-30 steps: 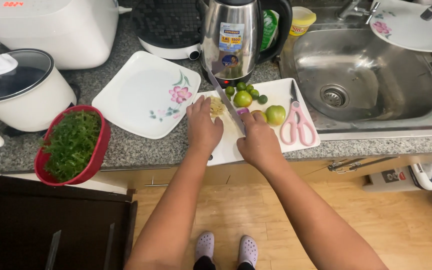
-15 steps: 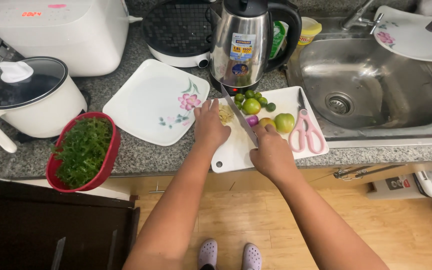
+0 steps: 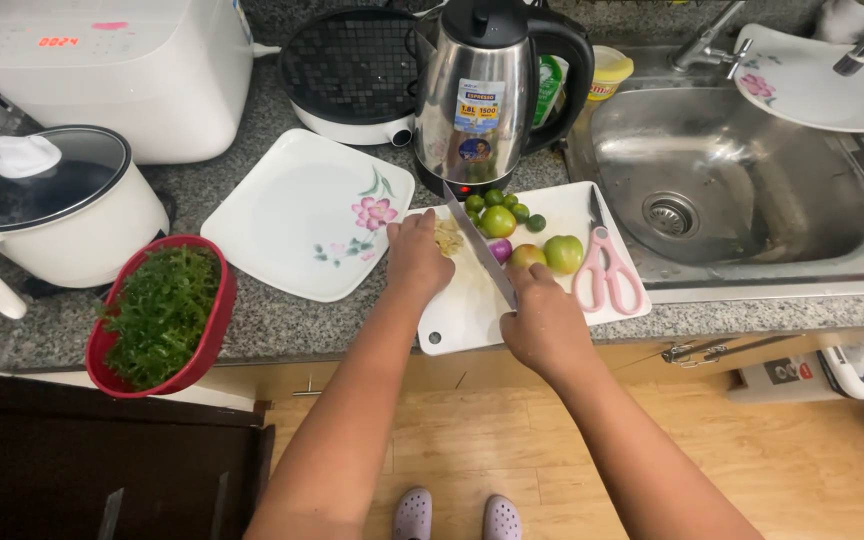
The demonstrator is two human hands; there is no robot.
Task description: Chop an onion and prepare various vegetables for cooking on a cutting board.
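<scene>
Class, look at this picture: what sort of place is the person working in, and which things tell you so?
Most likely a home kitchen: a stainless steel sink set in a speckled granite counter, a steel electric kettle, and a white cutting board with vegetables.

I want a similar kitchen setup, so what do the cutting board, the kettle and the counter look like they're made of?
The cutting board looks like white plastic: matte, thin, with a hanging hole at one corner. The kettle seems to be polished stainless steel, given its mirror-like body, with a black, probably plastic, handle and lid. The counter looks like speckled grey granite or similar stone; the picture cannot settle which.
</scene>
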